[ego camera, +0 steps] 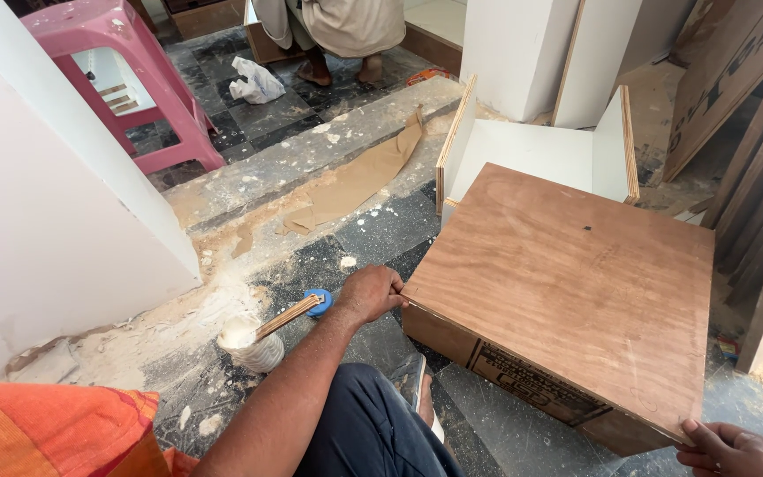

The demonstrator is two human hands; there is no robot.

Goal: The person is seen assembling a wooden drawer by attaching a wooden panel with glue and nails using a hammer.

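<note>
Your left hand [371, 293] sits mid-frame, curled on the near corner of the wood box [567, 291]. Beside it a stick [289, 316] rests in a white cup [252, 344]. Your right hand [733, 449], lower right, grips the box's other corner.

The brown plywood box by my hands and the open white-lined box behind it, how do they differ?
The brown plywood box shows a closed bare wood face, while the open white-lined box shows a white laminated inside. The plywood box lies nearer, with the left hand at one corner and the right hand at another; no hand touches the white-lined box. Both rest on the dusty tiled floor and have raw plywood edges.
</note>
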